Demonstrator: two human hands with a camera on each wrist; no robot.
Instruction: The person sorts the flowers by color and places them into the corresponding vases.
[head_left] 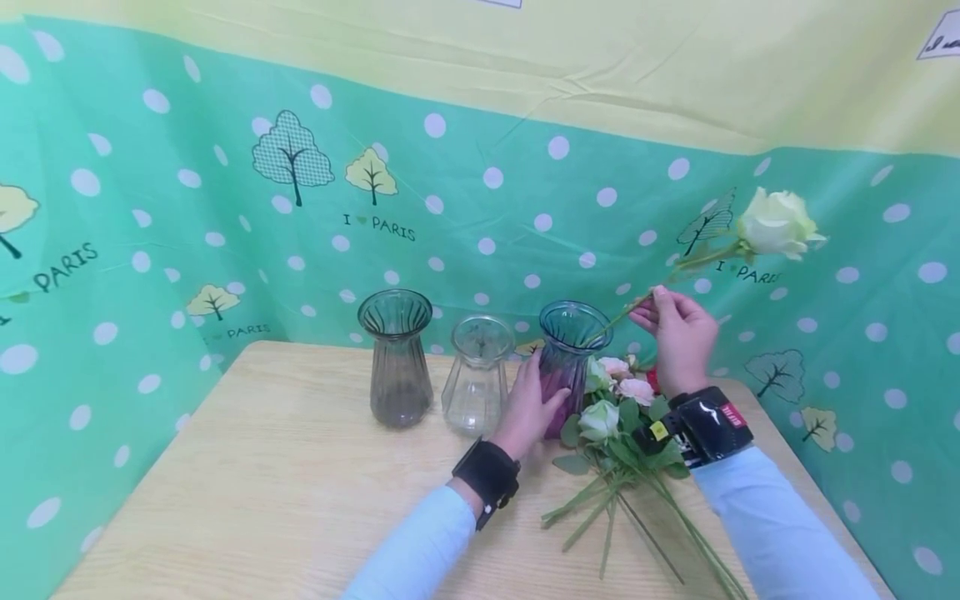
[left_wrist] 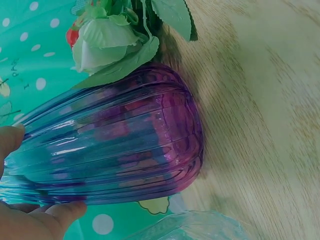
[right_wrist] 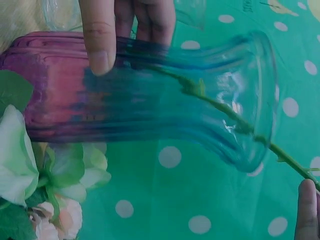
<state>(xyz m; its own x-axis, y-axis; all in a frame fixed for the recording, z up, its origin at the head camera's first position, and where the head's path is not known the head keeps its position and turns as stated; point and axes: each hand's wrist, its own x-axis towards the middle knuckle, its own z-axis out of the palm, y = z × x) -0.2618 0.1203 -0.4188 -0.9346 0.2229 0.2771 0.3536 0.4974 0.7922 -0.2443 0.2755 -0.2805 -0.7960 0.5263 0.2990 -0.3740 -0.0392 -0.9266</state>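
In the head view my right hand pinches the stem of a white rose, its bloom tilted up to the right. The lower stem passes through the mouth of a blue-and-purple ribbed glass vase, as the right wrist view shows. My left hand grips this vase around its side, thumb on the near face and fingers on the far side. The vase stands upright on the table. Beside it lies a bunch of flowers with pale green roses and pink blooms.
A clear glass vase stands just left of the coloured one, with a grey glass vase farther left. Loose green stems spread toward the front of the wooden table. A green dotted cloth hangs behind.
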